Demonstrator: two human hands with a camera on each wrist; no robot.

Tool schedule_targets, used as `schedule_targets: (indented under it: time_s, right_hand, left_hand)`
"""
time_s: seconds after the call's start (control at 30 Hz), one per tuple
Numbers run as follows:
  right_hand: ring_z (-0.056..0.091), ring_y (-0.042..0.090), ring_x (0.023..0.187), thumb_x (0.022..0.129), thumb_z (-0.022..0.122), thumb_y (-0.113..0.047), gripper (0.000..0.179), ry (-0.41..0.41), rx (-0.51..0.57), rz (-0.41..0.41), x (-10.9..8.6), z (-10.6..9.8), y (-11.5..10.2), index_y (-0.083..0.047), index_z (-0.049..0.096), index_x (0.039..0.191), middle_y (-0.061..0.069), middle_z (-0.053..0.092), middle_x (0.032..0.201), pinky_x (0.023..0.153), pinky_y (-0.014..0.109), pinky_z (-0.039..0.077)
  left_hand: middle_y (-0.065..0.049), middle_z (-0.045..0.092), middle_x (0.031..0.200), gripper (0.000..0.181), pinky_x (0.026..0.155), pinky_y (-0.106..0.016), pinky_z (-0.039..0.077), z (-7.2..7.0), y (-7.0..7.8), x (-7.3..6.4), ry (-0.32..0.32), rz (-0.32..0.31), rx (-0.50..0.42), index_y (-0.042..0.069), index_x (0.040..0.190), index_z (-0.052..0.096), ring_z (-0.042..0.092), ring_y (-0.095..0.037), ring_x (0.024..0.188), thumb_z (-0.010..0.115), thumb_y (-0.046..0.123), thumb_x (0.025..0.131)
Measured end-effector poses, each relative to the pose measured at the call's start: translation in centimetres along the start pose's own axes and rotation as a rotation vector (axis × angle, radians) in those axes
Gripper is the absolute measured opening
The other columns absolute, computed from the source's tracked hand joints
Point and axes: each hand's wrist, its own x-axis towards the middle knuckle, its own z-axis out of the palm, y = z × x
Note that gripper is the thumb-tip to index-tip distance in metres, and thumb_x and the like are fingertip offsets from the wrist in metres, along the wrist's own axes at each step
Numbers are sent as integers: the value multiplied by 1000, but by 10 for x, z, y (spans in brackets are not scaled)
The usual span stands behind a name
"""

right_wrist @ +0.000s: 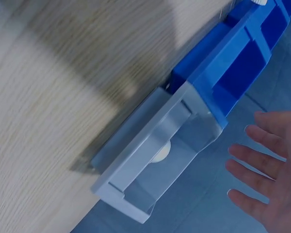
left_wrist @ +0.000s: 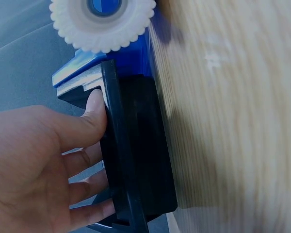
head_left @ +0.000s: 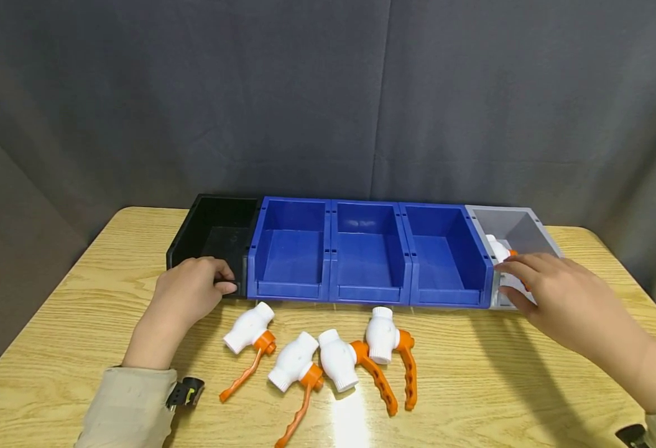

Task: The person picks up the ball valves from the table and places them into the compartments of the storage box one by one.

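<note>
Valve (head_left: 497, 248) sits in the grey bin (head_left: 509, 223); our right hand (head_left: 574, 300) is spread nearby, holding nothing. Left hand (head_left: 189, 290) bends at the black bin's (head_left: 216, 214) rim, grip unclear. We'd lift away without snagging the orange handle (head_left: 513, 252).

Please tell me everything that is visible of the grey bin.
The grey bin looks like plastic: open top, lower front, upright on the table at the row's right end. Its left side adjoins a blue bin. Inside lies a white valve with orange parts, only partly visible. The right hand hovers clear of the bin.
</note>
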Motion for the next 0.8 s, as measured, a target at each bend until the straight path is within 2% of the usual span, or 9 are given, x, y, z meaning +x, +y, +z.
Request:
schedule_targets:
  time_s: [0.07,0.13,0.23,0.37,0.4,0.5,0.6,0.63,0.8]
  right_hand:
    - [65,38,92,88,71,-26,30,8,5,-10,0,0,-5,-2,69,106,14,68,100,78,54,50]
    - [65,38,89,102,51,-43,46,18,14,-24,1,1,-10,-1,69,105,14,69,98,77,54,50]
    - [66,35,83,103,18,-57,76,22,23,-33,4,2,-19,-2,70,103,11,70,95,72,52,51]
    - [67,32,86,103,17,-58,77,-5,40,-23,6,4,-31,-5,71,103,10,71,98,73,51,52]
    - [67,31,88,102,17,-58,76,-11,42,-21,6,4,-34,-5,72,104,10,71,99,74,51,53]
    - [67,31,93,101,52,-45,44,-29,59,-24,7,5,-41,-6,71,105,9,70,102,81,53,52]
    - [67,29,94,80,77,-19,29,-42,67,-29,7,6,-47,-6,71,106,8,70,103,82,51,52]
    - [67,29,94,72,80,-11,35,-47,69,-29,8,6,-49,-6,71,106,8,70,103,82,51,52]
    - [67,29,94,75,77,-12,34,-44,80,-49,9,10,-57,-6,71,108,8,70,104,80,49,53]
  left_hand:
    - [-9,71,95,8,73,-51,50,0,0,0,3,1,2,11,93,74,62,-30,86,74,19,90]
    - [-9,71,96,8,72,-51,50,0,0,0,5,2,4,11,93,74,62,-30,87,73,19,90]
    - [-9,71,96,8,72,-52,50,-1,-1,-1,6,1,5,11,93,75,62,-31,89,73,19,91]
    - [-9,71,96,8,72,-51,50,-1,-1,0,0,0,2,12,93,74,62,-30,88,73,19,91]
    - [-9,71,96,8,72,-51,50,-1,-1,0,-1,-1,2,12,93,74,62,-30,88,73,19,91]
    - [-9,71,95,8,72,-51,50,0,-1,0,-1,-3,2,11,93,74,63,-30,87,73,19,91]
    - [-9,71,95,8,71,-51,50,0,0,0,0,-9,4,12,93,74,63,-30,87,73,19,91]
    - [-9,71,95,8,71,-51,50,0,0,0,1,-11,5,11,93,74,63,-30,87,73,19,91]
    - [-12,72,95,9,72,-53,51,1,1,0,18,-19,-9,10,93,75,64,-34,90,75,18,89]
